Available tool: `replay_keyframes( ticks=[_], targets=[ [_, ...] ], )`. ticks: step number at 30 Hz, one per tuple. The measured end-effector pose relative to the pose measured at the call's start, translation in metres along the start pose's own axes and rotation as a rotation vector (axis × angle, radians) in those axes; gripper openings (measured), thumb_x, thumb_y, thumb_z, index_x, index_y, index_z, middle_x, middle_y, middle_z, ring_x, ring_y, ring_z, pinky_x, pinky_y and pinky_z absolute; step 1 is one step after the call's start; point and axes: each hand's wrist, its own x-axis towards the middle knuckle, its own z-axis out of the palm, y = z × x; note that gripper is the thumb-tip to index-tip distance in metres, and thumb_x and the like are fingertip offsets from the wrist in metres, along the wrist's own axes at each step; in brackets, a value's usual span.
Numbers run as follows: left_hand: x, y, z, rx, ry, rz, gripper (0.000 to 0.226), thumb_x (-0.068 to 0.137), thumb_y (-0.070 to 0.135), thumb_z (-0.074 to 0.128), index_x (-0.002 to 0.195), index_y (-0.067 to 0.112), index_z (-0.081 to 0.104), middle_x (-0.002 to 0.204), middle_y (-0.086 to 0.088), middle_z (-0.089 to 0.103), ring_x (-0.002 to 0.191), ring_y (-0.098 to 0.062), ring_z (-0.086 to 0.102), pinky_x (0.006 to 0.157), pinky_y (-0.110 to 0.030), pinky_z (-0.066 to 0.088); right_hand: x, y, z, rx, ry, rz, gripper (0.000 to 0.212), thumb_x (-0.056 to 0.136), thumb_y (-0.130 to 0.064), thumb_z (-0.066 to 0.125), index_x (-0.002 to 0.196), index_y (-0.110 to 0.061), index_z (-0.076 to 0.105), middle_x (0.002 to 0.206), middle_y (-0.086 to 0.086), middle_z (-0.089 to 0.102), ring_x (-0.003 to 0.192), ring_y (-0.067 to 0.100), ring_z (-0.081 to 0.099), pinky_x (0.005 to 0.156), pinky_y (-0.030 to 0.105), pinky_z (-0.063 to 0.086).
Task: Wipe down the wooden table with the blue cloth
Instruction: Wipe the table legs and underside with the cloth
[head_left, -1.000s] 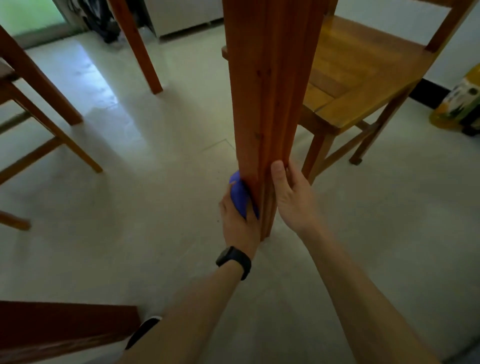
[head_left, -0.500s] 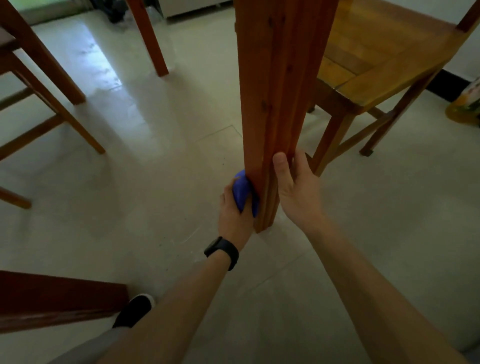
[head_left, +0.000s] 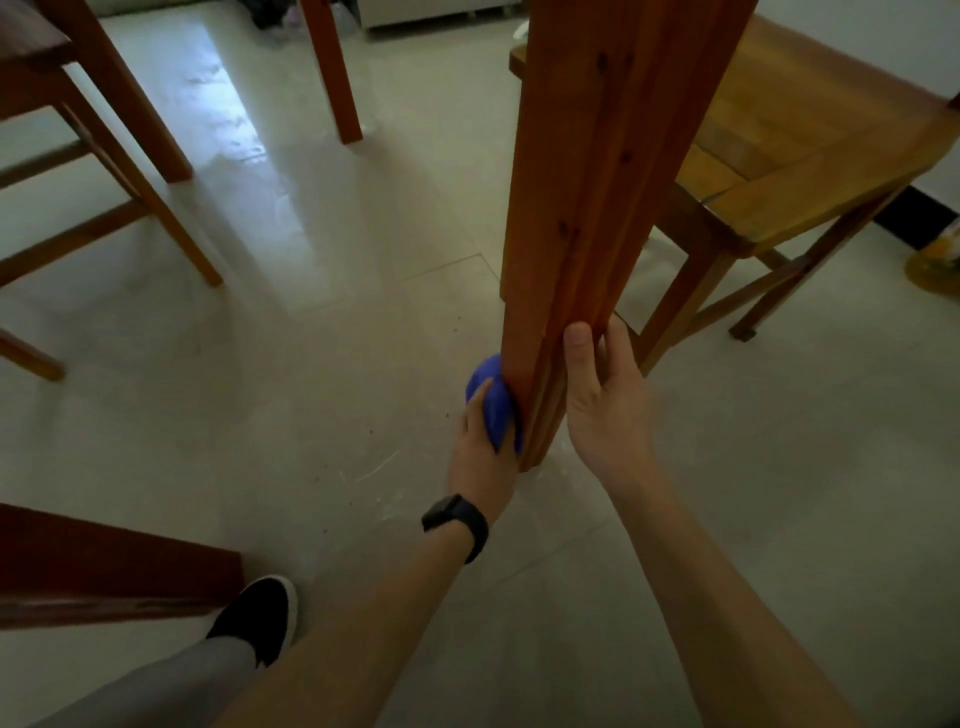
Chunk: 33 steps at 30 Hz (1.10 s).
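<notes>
A thick wooden table leg runs from the top of the view down to the tiled floor. The bunched blue cloth is pressed against the leg's left face near its foot, with my left hand shut on it; a black watch sits on that wrist. My right hand grips the leg's right edge at about the same height, thumb up along the wood and fingers wrapped behind. The tabletop is out of view.
A wooden chair stands right behind the leg. Another chair is at the left, a second table leg at the back. A dark wooden beam and my black shoe lie at lower left.
The view has tilted down and drawn back a little, so my shoe has come into sight. Both hands stay low on the leg, the cloth still pressed on its left face.
</notes>
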Motion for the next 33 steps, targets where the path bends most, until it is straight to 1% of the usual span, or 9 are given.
replay_keyframes(
  ticks=[3, 7, 10, 12, 17, 21, 24, 27, 33],
  targets=[
    [-0.008, -0.041, -0.006, 0.022, -0.306, -0.410, 0.029, 0.106, 0.035, 0.037, 0.118, 0.019, 0.058, 0.091, -0.009, 0.072, 0.072, -0.019, 0.069, 0.072, -0.046, 0.059, 0.000, 0.004, -0.001, 0.035, -0.053, 0.040, 0.065, 0.090, -0.065, 0.034, 0.146, -0.033, 0.036, 0.126, -0.019, 0.058, 0.104, -0.002, 0.059, 0.088, 0.016, 0.050],
    [-0.002, -0.031, -0.005, -0.240, -0.043, -0.409, 0.021, 0.103, 0.014, 0.033, 0.104, 0.011, 0.054, 0.081, -0.005, 0.066, 0.074, -0.016, 0.064, 0.073, -0.033, 0.053, -0.010, 0.028, 0.002, 0.070, -0.106, 0.158, 0.066, 0.088, -0.069, 0.037, 0.146, -0.037, 0.038, 0.136, -0.016, 0.056, 0.124, 0.010, 0.055, 0.103, 0.037, 0.049],
    [0.011, 0.003, -0.003, -0.264, 0.210, -0.292, 0.023, 0.101, 0.013, 0.037, 0.117, 0.025, 0.049, 0.091, -0.001, 0.060, 0.073, -0.013, 0.060, 0.058, -0.025, 0.048, -0.020, 0.040, 0.010, 0.053, -0.056, 0.213, 0.055, 0.094, -0.061, 0.035, 0.142, -0.036, 0.046, 0.129, -0.016, 0.060, 0.114, 0.002, 0.058, 0.093, 0.021, 0.051],
    [0.013, 0.004, 0.003, -0.264, 0.122, -0.346, 0.032, 0.099, 0.016, 0.041, 0.124, 0.037, 0.042, 0.100, -0.010, 0.064, 0.077, -0.033, 0.067, 0.055, -0.035, 0.053, -0.025, 0.047, 0.016, 0.070, 0.004, 0.276, 0.047, 0.100, -0.053, 0.032, 0.139, -0.034, 0.051, 0.127, -0.018, 0.059, 0.115, 0.000, 0.056, 0.091, 0.016, 0.046],
    [-0.005, -0.014, -0.003, -0.386, -0.057, -0.565, 0.023, 0.094, 0.006, 0.056, 0.101, 0.028, 0.053, 0.112, -0.011, 0.063, 0.106, -0.032, 0.062, 0.098, -0.052, 0.049, -0.074, 0.101, 0.037, 0.274, -0.186, 0.877, 0.064, 0.093, -0.069, 0.038, 0.149, -0.042, 0.027, 0.137, -0.015, 0.047, 0.127, 0.023, 0.052, 0.086, 0.042, 0.049],
    [-0.044, -0.024, -0.018, 0.067, -0.525, -0.433, 0.039, 0.082, 0.017, 0.068, 0.116, 0.033, 0.057, 0.113, 0.001, 0.064, 0.100, -0.018, 0.063, 0.092, -0.041, 0.055, -0.099, 0.123, 0.064, 0.782, -0.057, 1.138, 0.052, 0.089, -0.059, 0.059, 0.126, -0.022, 0.059, 0.117, 0.010, 0.069, 0.102, 0.030, 0.069, 0.075, 0.047, 0.060],
    [-0.041, -0.026, -0.050, 0.317, -0.789, -0.440, 0.071, 0.067, 0.042, 0.074, 0.133, 0.026, 0.057, 0.126, 0.002, 0.062, 0.114, -0.019, 0.060, 0.102, -0.041, 0.048, -0.101, 0.131, 0.070, 0.768, 0.056, 1.120, 0.029, 0.096, -0.027, 0.061, 0.121, -0.013, 0.061, 0.111, 0.015, 0.071, 0.098, 0.033, 0.069, 0.073, 0.045, 0.059],
    [-0.013, -0.007, -0.081, 0.324, -0.644, -0.404, 0.056, 0.086, 0.035, 0.073, 0.137, 0.024, 0.052, 0.136, 0.004, 0.051, 0.122, -0.013, 0.048, 0.099, -0.030, 0.039, -0.099, 0.144, 0.063, 0.580, 0.170, 1.078, 0.022, 0.094, -0.009, 0.060, 0.116, -0.012, 0.059, 0.105, 0.013, 0.067, 0.095, 0.028, 0.064, 0.082, 0.044, 0.055],
    [0.018, 0.063, -0.086, 0.200, -0.379, 0.016, 0.102, 0.074, 0.052, 0.078, 0.149, 0.045, 0.010, 0.151, 0.009, 0.030, 0.130, -0.012, 0.037, 0.100, -0.034, 0.039, -0.071, 0.151, 0.068, 0.385, 0.329, 0.924, 0.038, 0.097, -0.013, 0.052, 0.135, -0.019, 0.047, 0.103, -0.007, 0.058, 0.095, 0.017, 0.055, 0.092, 0.035, 0.045]
  ],
)
